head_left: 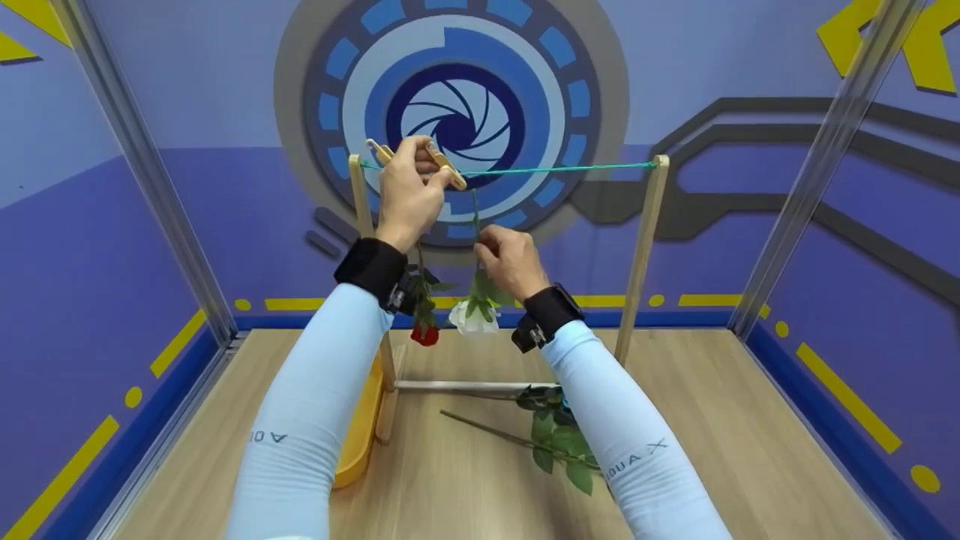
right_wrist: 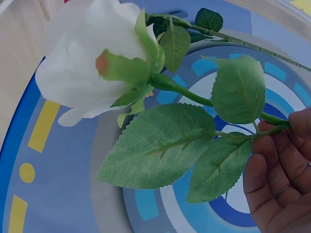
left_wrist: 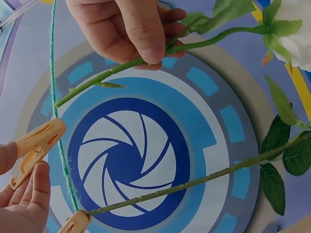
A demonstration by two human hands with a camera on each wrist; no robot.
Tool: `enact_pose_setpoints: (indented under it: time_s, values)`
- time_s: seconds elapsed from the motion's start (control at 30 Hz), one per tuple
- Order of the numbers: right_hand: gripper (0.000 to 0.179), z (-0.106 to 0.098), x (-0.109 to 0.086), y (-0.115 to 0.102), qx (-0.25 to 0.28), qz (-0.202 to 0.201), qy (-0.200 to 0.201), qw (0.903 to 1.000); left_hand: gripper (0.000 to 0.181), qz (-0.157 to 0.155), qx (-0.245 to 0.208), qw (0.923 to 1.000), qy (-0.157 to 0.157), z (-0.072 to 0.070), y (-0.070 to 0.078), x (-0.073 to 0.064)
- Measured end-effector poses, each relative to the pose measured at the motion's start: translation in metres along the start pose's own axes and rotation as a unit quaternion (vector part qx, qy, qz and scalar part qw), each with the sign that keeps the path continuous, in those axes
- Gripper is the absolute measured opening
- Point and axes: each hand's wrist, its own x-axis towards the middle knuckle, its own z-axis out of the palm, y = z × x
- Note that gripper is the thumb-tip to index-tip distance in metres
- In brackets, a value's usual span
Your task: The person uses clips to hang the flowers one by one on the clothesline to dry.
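Observation:
My left hand [head_left: 411, 191] pinches a yellow clothespin [left_wrist: 41, 145] at the green string [head_left: 555, 170]. In the left wrist view the clothespin's tip meets the string. My right hand [head_left: 514, 259] pinches the green stem of a white rose [head_left: 475, 316], which hangs head down. The stem's cut end [left_wrist: 63, 101] lies at the string, just beside the clothespin's tip. A second clothespin [left_wrist: 77, 223] sits on the string, at the stem end of a red rose [head_left: 424, 334] that hangs head down left of the white one.
Two wooden posts [head_left: 643, 262] carry the string. On the table [head_left: 480, 487] lie leafy flower stems [head_left: 555, 439], partly behind the right forearm. A yellow tray [head_left: 358, 442] stands at left, partly covered by the left forearm. A white bar [head_left: 465, 386] runs between the posts' feet.

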Motion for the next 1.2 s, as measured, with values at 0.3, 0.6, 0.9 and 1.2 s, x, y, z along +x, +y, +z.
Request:
enact_pose_setpoints:
  time_s: [0.3,0.6,0.9,1.2]
  values:
    - [0.010,0.000,0.006,0.002,0.006,-0.005,0.009,0.9999,0.041,0.015,0.015,0.9998,-0.001,0.003,0.004,0.010]
    - [0.010,0.000,0.017,0.000,0.000,-0.027,0.028,0.9992,0.041,0.007,0.024,0.9997,-0.003,0.004,0.001,0.021]
    - [0.011,0.003,0.022,-0.003,-0.004,-0.006,0.019,0.9998,0.039,-0.006,0.028,0.9996,0.000,0.003,-0.002,0.025]
    - [0.011,0.004,0.028,-0.008,0.000,0.012,0.022,0.9997,0.031,0.000,0.018,0.9998,-0.004,0.004,-0.002,0.028]
